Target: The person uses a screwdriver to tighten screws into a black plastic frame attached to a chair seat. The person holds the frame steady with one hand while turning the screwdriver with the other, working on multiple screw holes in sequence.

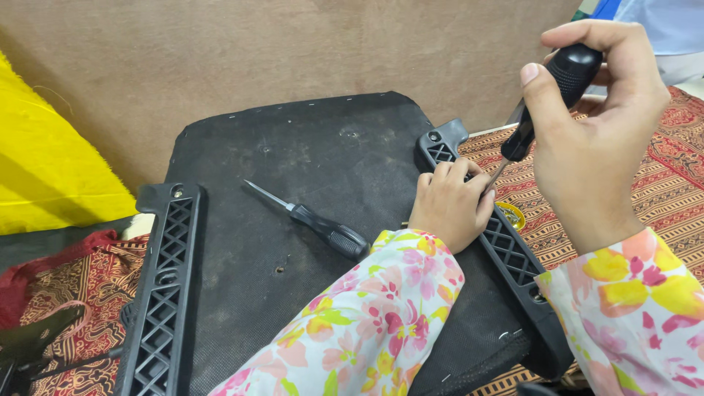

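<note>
The right hand (598, 139) grips a black-handled screwdriver (546, 103) upright while the left hand (449, 205), fingers curled, steadies the black plastic lattice bracket (513, 257) on the right.

We seem to be in a small upholstery or furniture-repair workshop: a black fabric-covered seat base (308, 220) lies underside up with latticed plastic brackets (163, 293) along its edges, a spare screwdriver (315, 224) rests on it, and yellow cloth (44, 154) and patterned fabric (660, 191) lie around.
</note>
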